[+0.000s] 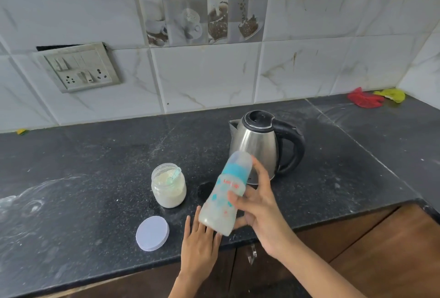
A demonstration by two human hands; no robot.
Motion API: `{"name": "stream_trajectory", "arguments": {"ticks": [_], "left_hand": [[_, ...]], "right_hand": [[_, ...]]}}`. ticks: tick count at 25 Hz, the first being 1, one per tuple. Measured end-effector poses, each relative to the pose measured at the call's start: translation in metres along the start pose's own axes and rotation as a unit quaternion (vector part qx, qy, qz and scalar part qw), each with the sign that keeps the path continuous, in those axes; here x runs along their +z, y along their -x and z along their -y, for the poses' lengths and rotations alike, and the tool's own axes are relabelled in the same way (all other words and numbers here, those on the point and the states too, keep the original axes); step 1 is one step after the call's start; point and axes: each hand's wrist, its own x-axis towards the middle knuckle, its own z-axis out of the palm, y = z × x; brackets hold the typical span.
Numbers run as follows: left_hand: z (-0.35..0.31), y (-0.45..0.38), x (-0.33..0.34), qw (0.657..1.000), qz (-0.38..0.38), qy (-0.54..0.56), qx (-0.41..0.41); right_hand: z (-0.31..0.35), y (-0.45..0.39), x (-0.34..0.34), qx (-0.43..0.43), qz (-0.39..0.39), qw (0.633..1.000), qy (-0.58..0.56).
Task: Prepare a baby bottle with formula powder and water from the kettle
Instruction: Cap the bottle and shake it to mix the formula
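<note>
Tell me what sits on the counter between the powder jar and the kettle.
In the head view, only bare black counter separates the powder jar from the kettle; the tilted bottle is held nearer the camera.

The baby bottle (223,198) is translucent, with a blue collar, blue and red prints and cloudy white liquid inside. The kettle (259,147) is brushed steel with a black lid and handle. The jar (168,185) holds cream powder and a pale blue scoop (175,175); its lid (152,233) is lilac. The table (83,166) is speckled black, the wall tiles (209,76) white marble-veined.
</note>
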Motion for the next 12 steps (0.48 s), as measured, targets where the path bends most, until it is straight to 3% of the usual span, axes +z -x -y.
{"name": "stream_trajectory", "arguments": {"ticks": [1,5,9,10,12], "left_hand": [[0.0,0.0,-0.001,1.0,-0.002,-0.003,0.002],[-0.003,-0.003,0.0,0.998,0.02,-0.029,-0.044],[0.002,0.001,0.003,1.0,0.018,-0.022,0.007],[0.002,0.001,0.001,0.999,0.021,-0.031,0.004],[-0.002,-0.001,-0.002,0.998,0.022,-0.04,-0.033]], "right_hand": [[0.001,0.002,0.002,-0.001,0.005,1.0,0.014],[0.02,-0.016,-0.012,-0.07,-0.129,0.981,-0.125],[-0.002,0.01,0.003,0.018,-0.021,1.0,-0.008],[0.0,0.009,-0.001,0.016,-0.024,1.0,-0.008],[0.011,-0.005,-0.019,-0.035,-0.106,0.991,-0.073]]}}
